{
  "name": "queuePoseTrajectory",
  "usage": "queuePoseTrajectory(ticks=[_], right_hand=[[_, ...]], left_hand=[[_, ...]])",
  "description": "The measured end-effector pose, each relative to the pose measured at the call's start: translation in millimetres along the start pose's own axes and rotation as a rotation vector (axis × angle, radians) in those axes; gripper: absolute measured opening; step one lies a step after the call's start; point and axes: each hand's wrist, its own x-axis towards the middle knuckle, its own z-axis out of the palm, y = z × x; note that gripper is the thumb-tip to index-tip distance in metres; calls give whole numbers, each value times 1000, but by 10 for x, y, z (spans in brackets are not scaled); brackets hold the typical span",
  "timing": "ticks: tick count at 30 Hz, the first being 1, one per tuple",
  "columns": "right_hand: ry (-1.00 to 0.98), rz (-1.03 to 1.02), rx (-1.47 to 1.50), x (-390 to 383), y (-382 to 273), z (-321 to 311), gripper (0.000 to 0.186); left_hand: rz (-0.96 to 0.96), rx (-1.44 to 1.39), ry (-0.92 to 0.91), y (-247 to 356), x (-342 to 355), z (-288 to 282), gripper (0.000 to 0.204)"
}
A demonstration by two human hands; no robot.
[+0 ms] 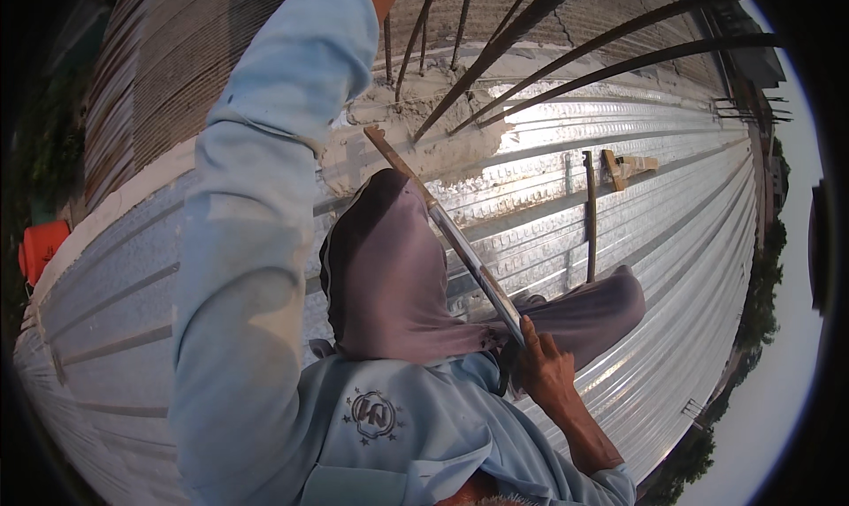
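My right hand (544,364) is closed around the near end of a long straight bar (473,263). The bar is silvery grey along most of its length, with a rusty brown far end. It slants up and left across my bent knee, which wears dull purple trousers. My left arm, in a light blue sleeve (274,187), reaches up past the top edge. Only a bit of the wrist shows there, and the hand itself is cut off, so what it holds is hidden. Near the raised forearm, several dark ribbed rebars (531,72) rise from rough grey concrete (442,112).
Shiny corrugated metal sheeting (690,232) lies all around me. To the right of my knees are a dark rod (590,218) and a small wooden piece wrapped in pale material (623,168). An orange-red container (44,248) stands at the far left. Trees border the right side.
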Motion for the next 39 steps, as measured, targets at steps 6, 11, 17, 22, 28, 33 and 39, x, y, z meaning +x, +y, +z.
queuePoseTrajectory(ticks=[6,11,17,22,28,33,39], right_hand=[[-17,52,34,341,-61,354,82],[0,113,59,471,-101,482,76],[12,174,46,617,-217,544,72],[4,229,60,653,-303,595,70],[34,196,38,641,-354,525,68],[31,194,-2,789,-488,251,65],[-41,173,-60,1124,-772,-435,54]], left_hand=[[6,-3,-10,-5,-13,1,57],[13,-2,-9,1,8,-21,58],[15,-13,-14,-18,37,16,58],[16,-6,-25,-11,18,29,58],[14,-7,-19,-22,17,-2,58],[15,-13,-33,-14,27,24,58],[13,-17,-38,-27,43,25,58]])
